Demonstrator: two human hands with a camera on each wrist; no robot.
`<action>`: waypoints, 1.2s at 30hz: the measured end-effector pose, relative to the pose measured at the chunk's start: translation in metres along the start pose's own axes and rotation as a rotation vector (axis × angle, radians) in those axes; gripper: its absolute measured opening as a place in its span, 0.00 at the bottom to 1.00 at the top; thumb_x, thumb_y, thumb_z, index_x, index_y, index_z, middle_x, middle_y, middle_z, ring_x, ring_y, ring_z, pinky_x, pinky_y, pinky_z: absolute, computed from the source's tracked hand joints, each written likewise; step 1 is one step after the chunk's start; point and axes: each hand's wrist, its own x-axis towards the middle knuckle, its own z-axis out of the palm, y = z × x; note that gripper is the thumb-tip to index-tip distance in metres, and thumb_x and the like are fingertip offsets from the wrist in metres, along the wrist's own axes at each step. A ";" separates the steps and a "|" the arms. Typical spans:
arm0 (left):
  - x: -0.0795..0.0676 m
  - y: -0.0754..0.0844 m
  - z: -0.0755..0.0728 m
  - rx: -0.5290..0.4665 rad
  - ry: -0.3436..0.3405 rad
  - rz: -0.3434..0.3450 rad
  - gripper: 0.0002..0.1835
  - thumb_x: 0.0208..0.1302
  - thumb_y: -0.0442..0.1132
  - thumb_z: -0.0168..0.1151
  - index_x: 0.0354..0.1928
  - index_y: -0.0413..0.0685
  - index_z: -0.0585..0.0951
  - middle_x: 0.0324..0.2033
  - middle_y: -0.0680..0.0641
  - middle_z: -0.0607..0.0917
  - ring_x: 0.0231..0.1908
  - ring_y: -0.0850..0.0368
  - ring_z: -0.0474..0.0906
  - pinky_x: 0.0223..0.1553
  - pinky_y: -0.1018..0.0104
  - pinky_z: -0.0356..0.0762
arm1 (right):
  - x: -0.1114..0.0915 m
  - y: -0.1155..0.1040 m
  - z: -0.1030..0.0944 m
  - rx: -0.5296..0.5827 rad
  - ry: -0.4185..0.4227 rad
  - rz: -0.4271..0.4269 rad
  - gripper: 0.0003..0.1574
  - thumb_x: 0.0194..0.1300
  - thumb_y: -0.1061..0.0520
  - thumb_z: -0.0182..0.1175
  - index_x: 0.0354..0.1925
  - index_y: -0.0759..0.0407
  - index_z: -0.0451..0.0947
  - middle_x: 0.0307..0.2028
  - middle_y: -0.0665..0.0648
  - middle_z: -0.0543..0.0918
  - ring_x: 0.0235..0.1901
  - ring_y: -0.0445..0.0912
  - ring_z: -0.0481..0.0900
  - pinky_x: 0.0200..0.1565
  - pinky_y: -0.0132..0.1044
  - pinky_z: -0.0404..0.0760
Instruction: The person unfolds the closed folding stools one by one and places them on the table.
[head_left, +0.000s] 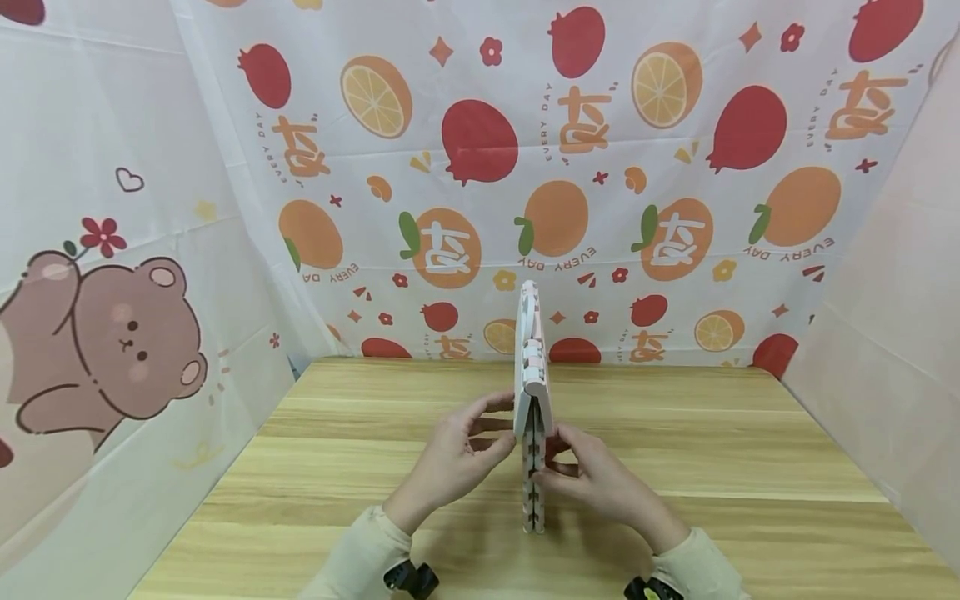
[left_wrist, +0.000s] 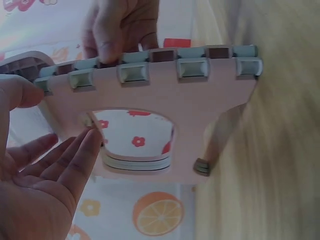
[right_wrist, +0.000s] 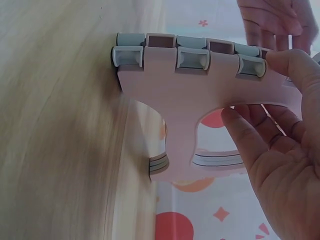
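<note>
A folded pink-and-grey plastic folding stool (head_left: pixel 534 371) stands on edge on the table, its narrow hinged side facing me. Flaps at its upper part spread slightly outward. My left hand (head_left: pixel 453 458) is at its left side; in the left wrist view the thumb lies by the hinge corner and fairly straight fingers (left_wrist: pixel 82 150) reach the leg panel (left_wrist: pixel 192 115) beside its opening. From the right, my right hand (head_left: pixel 600 482) holds the stool, with the thumb (right_wrist: pixel 287 62) on the hinged edge and fingers at the opening of the panel (right_wrist: pixel 180 110). Some fingertips are hidden behind the panel.
The wood-grain table (head_left: pixel 360 433) extends to both sides of the stool. A fruit-printed cloth (head_left: pixel 480 192) hangs behind it, and a bear-printed cloth (head_left: pixel 135 333) closes off the left. A plain pale cloth (head_left: pixel 885 333) hangs at the right.
</note>
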 end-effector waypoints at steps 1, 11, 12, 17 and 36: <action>0.000 -0.001 0.001 -0.018 -0.003 -0.018 0.24 0.74 0.34 0.67 0.70 0.46 0.78 0.63 0.40 0.86 0.59 0.43 0.88 0.56 0.58 0.89 | 0.000 0.000 0.000 0.001 0.001 0.001 0.26 0.74 0.53 0.70 0.64 0.58 0.75 0.55 0.57 0.85 0.56 0.43 0.83 0.61 0.46 0.87; -0.001 -0.009 0.009 -0.030 -0.050 -0.061 0.20 0.72 0.39 0.71 0.63 0.44 0.81 0.53 0.40 0.91 0.54 0.45 0.91 0.54 0.57 0.90 | 0.001 0.000 -0.002 -0.093 0.008 -0.018 0.27 0.74 0.47 0.70 0.65 0.53 0.77 0.57 0.52 0.88 0.59 0.53 0.87 0.63 0.53 0.86; -0.001 -0.010 0.010 -0.031 -0.052 -0.064 0.20 0.72 0.39 0.72 0.62 0.44 0.81 0.53 0.40 0.92 0.53 0.45 0.91 0.54 0.57 0.90 | 0.001 -0.001 -0.003 -0.094 0.003 -0.012 0.27 0.73 0.47 0.71 0.65 0.53 0.77 0.57 0.52 0.88 0.60 0.53 0.86 0.63 0.53 0.86; -0.001 -0.012 0.012 0.003 -0.060 -0.076 0.17 0.70 0.39 0.74 0.57 0.44 0.82 0.49 0.43 0.93 0.50 0.49 0.91 0.48 0.63 0.90 | 0.002 -0.001 -0.003 -0.136 -0.024 -0.011 0.24 0.72 0.51 0.72 0.62 0.54 0.80 0.58 0.52 0.88 0.62 0.53 0.86 0.66 0.51 0.84; 0.001 -0.012 0.016 0.094 -0.098 -0.084 0.15 0.68 0.45 0.76 0.52 0.49 0.86 0.46 0.49 0.93 0.50 0.52 0.89 0.42 0.70 0.87 | 0.003 0.003 -0.004 -0.253 -0.044 0.010 0.27 0.67 0.46 0.76 0.60 0.49 0.83 0.54 0.46 0.91 0.55 0.44 0.88 0.62 0.55 0.86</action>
